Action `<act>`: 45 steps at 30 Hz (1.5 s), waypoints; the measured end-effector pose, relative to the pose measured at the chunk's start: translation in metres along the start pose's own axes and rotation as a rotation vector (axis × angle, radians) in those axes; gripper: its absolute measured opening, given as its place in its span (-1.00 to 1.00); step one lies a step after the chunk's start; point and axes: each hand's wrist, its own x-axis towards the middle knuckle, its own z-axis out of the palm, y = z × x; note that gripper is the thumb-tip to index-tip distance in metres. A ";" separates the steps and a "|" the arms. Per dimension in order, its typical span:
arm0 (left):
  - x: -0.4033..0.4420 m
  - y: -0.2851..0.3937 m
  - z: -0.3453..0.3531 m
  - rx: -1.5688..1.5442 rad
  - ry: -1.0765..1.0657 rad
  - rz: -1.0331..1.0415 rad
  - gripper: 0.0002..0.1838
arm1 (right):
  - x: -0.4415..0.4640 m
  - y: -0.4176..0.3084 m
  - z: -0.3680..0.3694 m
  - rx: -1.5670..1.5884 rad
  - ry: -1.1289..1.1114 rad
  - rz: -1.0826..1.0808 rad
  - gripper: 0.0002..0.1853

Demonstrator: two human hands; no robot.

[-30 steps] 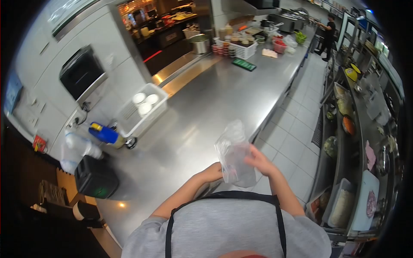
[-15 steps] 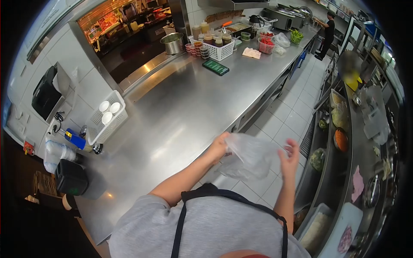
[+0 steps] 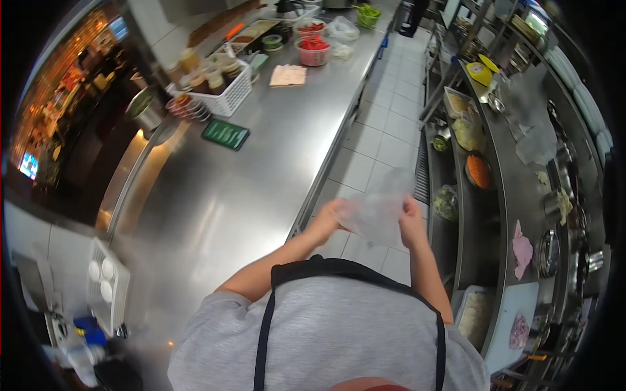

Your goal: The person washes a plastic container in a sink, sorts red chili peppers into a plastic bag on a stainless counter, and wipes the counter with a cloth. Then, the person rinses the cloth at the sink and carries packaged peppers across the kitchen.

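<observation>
Between my two hands a clear plastic bag (image 3: 378,207) hangs over the aisle floor, thin and crumpled, partly smeared by motion. My left hand (image 3: 331,216) grips its left side, fingers closed on the film, just beyond the counter's edge. At the right side of the bag, my right hand (image 3: 410,220) is closed on the film as well. Nothing shows inside the bag.
On the left runs a steel counter (image 3: 261,176) with a phone (image 3: 225,134), a white basket of bottles (image 3: 235,94), a folded cloth (image 3: 288,75) and a red-filled tub (image 3: 313,52). Shelving (image 3: 486,215) lines the right, with a cutting board (image 3: 515,319) and an orange-filled bowl (image 3: 479,171).
My right hand, apart from the bag and open before, has closed on its right side. The bag is stretched between both hands. The view has turned to the right.
</observation>
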 end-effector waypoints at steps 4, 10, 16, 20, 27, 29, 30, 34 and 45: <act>0.087 -0.001 -0.056 -0.256 0.086 -0.306 -0.64 | 0.041 -0.011 -0.034 0.700 0.228 0.005 -0.74; 0.128 0.041 -0.010 0.647 -0.402 -0.208 0.39 | 0.136 0.033 -0.094 0.407 0.610 -0.016 -0.91; 0.230 0.067 0.067 0.821 -0.137 0.346 0.47 | 0.230 -0.014 -0.122 -0.279 0.136 -0.262 -0.84; 0.317 0.069 0.056 0.507 0.234 0.075 -0.24 | 0.288 -0.056 -0.144 -0.086 -0.223 -0.086 -0.77; 0.336 0.139 0.032 -0.224 0.308 -0.004 -0.43 | 0.407 -0.024 -0.178 -0.754 -0.466 -0.148 -0.61; 0.341 0.151 0.029 -0.239 0.224 -0.057 -0.37 | 0.450 0.008 -0.175 -0.811 -0.256 -0.454 -0.66; 0.345 0.156 0.025 -0.268 0.209 -0.045 -0.31 | 0.467 0.012 -0.168 -0.803 -0.265 -0.453 -0.66; 0.359 0.179 -0.002 0.340 0.434 0.208 -0.28 | 0.507 -0.001 -0.140 0.287 -0.529 0.352 -0.71; 0.374 0.212 -0.075 -0.229 0.757 0.230 -0.59 | 0.620 -0.010 -0.086 -0.053 -0.782 0.224 -0.54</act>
